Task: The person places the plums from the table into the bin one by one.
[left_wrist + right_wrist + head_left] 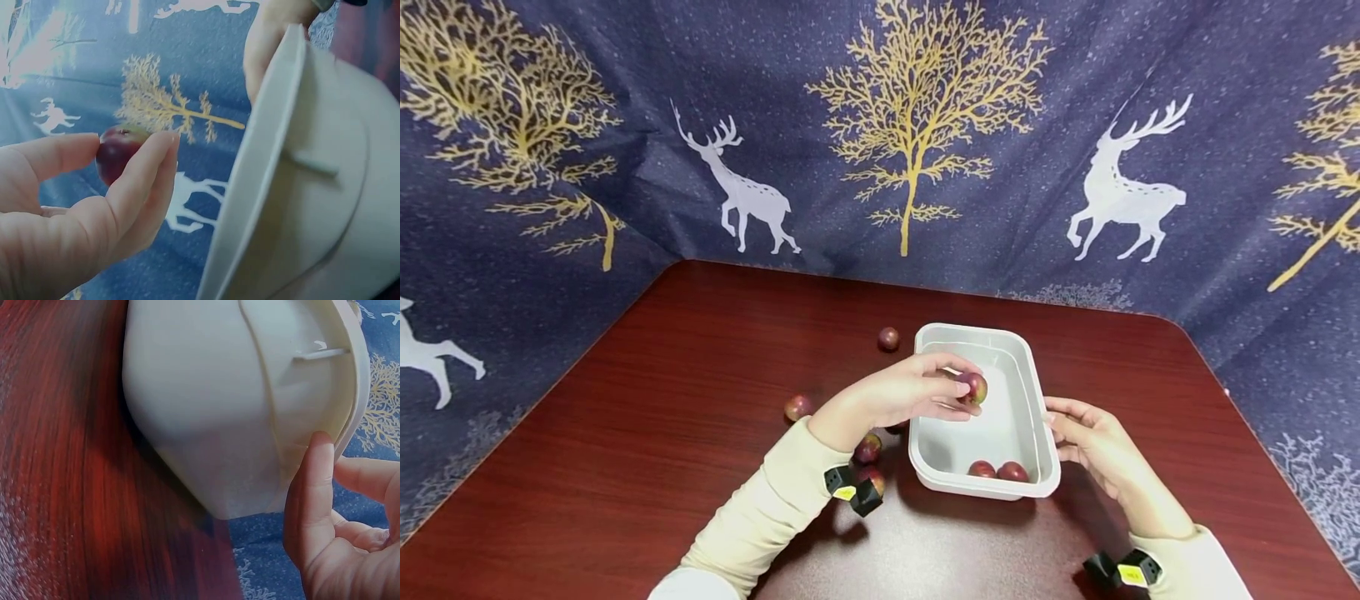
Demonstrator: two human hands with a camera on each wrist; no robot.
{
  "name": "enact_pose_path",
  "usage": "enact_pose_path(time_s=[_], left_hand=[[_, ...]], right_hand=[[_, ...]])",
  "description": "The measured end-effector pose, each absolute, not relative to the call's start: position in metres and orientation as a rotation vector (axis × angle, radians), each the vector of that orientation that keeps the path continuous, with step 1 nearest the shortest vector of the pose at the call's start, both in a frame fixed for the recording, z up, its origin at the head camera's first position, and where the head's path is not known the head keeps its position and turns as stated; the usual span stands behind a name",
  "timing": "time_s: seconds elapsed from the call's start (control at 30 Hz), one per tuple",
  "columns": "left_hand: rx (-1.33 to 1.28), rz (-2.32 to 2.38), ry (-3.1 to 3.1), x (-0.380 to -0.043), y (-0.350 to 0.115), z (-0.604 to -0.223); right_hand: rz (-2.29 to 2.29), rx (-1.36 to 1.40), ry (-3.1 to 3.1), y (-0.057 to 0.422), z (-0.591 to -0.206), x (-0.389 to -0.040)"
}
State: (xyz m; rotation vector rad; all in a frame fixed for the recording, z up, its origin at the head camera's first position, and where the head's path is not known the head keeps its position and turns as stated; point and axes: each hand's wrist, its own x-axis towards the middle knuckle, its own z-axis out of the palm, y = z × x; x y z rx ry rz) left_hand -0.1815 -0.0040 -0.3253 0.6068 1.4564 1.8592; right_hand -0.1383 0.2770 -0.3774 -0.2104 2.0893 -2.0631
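My left hand (917,392) pinches a dark red plum (974,388) with a greenish patch between thumb and fingertips, over the white plastic container (925,467). In the left wrist view the same plum (119,153) shows between the fingers, beside the container's wall (250,181). My right hand (1093,446) grips the container's right rim; in the right wrist view, thumb and fingers (315,487) meet at that rim. Two red plums, one of them the right-hand plum (1012,472), lie inside at the near end.
On the brown table (715,350), a plum (888,339) lies beyond the container's left side and another plum (797,407) farther left. More plums (868,448) sit by my left wrist, partly hidden by it. A dark blue patterned cloth (865,225) hangs behind the table.
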Motion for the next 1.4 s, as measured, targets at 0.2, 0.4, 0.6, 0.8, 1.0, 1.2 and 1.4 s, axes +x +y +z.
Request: enact_pose_path(time_s=[0.2,0.4,0.6,0.8,1.0,1.2,1.4], left_hand=[[0.594,1.826,1.414,-0.176,0.005,-0.329],[0.512,1.856,1.379,-0.173,0.016,-0.335],[0.416,1.822,1.369,-0.171,0.029,-0.341],[0.302,1.802,1.34,-0.168,0.042,-0.347],[0.241,1.785,1.376,-0.169,0.051,-0.356],[0.174,1.788,1.448,-0.17,0.055,-0.36],[0.149,1.787,1.482,-0.171,0.056,-0.36]], right_hand=[[-2.076,-0.235,2.069,0.277,-0.379,-0.139],[-2.077,-0.249,2.07,0.278,-0.38,-0.14],[-2.069,-0.238,2.081,0.279,-0.381,-0.14],[-2.083,-0.264,2.066,0.279,-0.381,-0.14],[-2.084,-0.285,2.062,0.278,-0.381,-0.14],[-2.071,-0.273,2.076,0.278,-0.381,-0.141],[-2.068,-0.244,2.076,0.279,-0.381,-0.141]])
